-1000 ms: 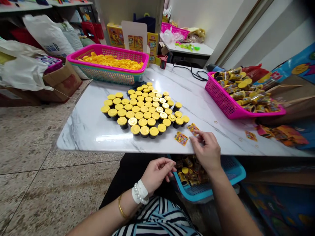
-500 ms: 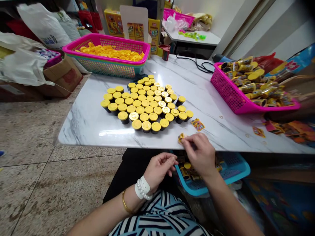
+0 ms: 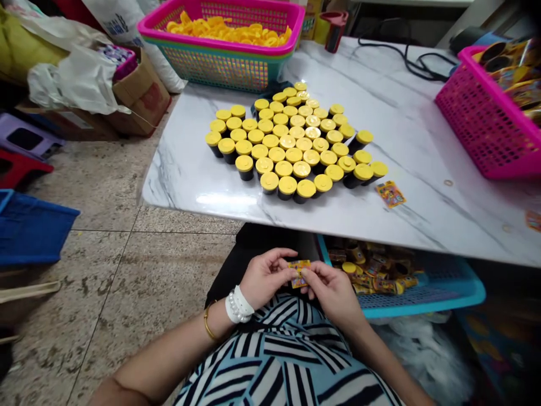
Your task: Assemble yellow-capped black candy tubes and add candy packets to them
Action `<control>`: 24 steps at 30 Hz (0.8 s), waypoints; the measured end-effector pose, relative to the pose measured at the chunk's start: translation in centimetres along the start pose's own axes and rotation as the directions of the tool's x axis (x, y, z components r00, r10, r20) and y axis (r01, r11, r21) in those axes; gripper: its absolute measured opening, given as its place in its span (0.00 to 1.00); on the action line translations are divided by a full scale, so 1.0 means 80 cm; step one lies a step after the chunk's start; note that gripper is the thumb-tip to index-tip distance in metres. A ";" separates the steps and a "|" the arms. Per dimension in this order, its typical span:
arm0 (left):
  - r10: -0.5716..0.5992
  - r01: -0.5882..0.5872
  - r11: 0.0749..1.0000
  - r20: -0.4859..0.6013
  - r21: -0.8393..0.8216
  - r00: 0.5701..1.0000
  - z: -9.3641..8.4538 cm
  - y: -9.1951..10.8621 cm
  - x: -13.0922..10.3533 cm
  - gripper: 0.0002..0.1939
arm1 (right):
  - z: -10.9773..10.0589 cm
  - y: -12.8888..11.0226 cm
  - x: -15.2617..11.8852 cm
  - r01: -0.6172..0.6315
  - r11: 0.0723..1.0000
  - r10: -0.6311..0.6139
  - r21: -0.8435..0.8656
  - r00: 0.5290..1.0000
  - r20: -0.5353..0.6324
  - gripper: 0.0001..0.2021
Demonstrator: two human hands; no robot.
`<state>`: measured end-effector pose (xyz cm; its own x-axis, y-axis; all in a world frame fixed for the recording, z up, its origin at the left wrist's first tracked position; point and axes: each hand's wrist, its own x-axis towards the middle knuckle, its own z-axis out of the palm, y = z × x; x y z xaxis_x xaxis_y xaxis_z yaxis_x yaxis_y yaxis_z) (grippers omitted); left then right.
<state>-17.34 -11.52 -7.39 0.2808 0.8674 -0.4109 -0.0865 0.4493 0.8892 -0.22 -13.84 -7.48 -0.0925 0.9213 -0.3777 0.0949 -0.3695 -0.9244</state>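
Just above my lap, a small printed orange-yellow card [image 3: 300, 274] is held between my two hands. My left hand [image 3: 267, 274] pinches its left side between thumb and fingers. On the other side, the thumb and fingertips of my right hand [image 3: 332, 290] grip its right edge. Beyond them, many black tubs with yellow lids [image 3: 284, 168] stand upright, close together, on the white marbled table [image 3: 186, 192]. A similar printed card [image 3: 391, 194] lies flat on the table, right of the tubs.
Under the table edge sits a blue basket [image 3: 439, 301] of yellow-and-black wrapped tubs. A pink basket [image 3: 486, 113] of similar ones stands at right. Stacked baskets [image 3: 220, 62] with yellow plastic pieces are at the back. A black cable [image 3: 414, 67] lies on the table.
My right hand has come down from the table edge to my lap with the card. Both hands now hold it. The view has tilted downward and turned left.
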 end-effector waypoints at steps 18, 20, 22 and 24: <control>0.240 -0.183 0.958 -0.268 0.221 0.933 0.005 0.007 -0.024 0.10 | 0.025 0.008 -0.003 0.342 0.876 -0.427 -0.340 0.878 -0.218 0.14; 0.183 -0.139 0.975 -0.274 0.172 0.944 0.004 0.004 -0.023 0.11 | 0.025 0.007 -0.005 0.379 0.860 -0.459 -0.341 0.867 -0.196 0.13; 0.128 -0.099 0.988 -0.280 0.115 0.951 0.003 0.003 -0.023 0.11 | 0.026 0.007 -0.006 0.402 0.848 -0.479 -0.346 0.860 -0.174 0.14; 0.099 -0.082 0.994 -0.276 0.071 0.956 0.002 0.002 -0.022 0.12 | 0.026 0.008 -0.006 0.413 0.837 -0.490 -0.360 0.858 -0.155 0.14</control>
<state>-17.67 -13.04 -6.46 -0.0044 0.9327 -0.3607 -0.0413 0.3602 0.9320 -2.22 -14.78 -8.04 0.0273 0.9902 0.1368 0.3982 0.1147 -0.9101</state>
